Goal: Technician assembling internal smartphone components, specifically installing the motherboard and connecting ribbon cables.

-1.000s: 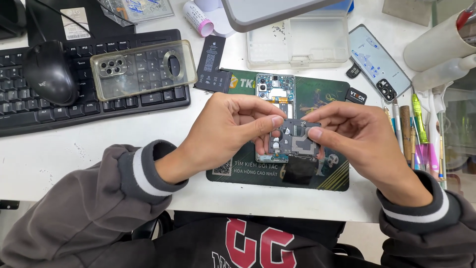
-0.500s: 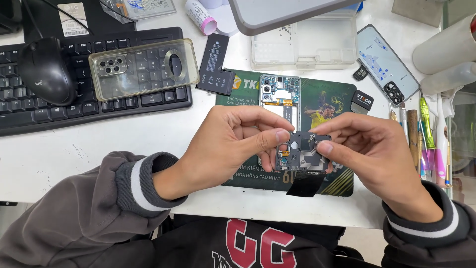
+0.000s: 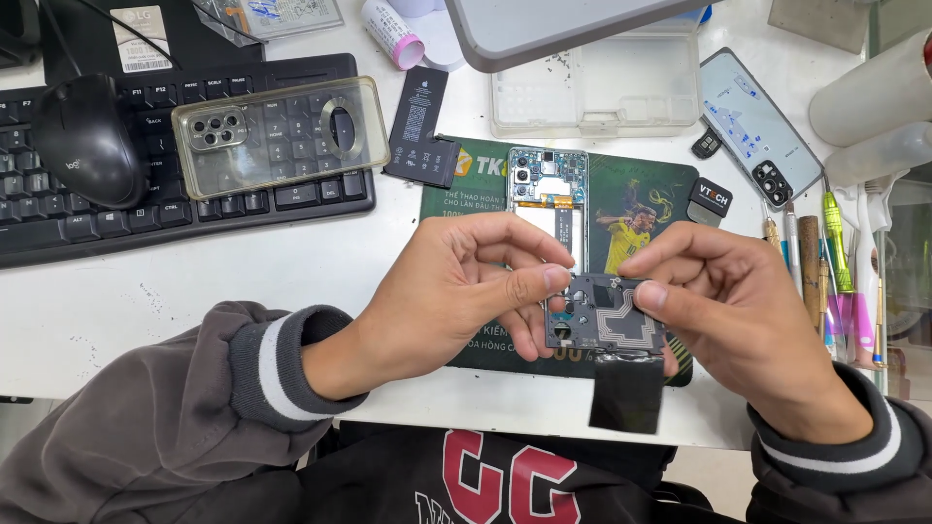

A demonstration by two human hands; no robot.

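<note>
Pinching a thin, light, fragile-looking phone cover plate [image 3: 604, 318] by its side edges, left hand [image 3: 456, 291] and right hand [image 3: 748, 320] fingers are closing on it above the worktop [image 3: 194, 281].

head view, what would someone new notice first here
Both hands meet at the middle: the left hand and right hand pinch a small dark phone panel with a black flap hanging from it, above a green work mat. On the mat behind lies an opened phone with its insides bare. At upper left, a clear phone case rests on a black keyboard beside a black mouse.
</note>
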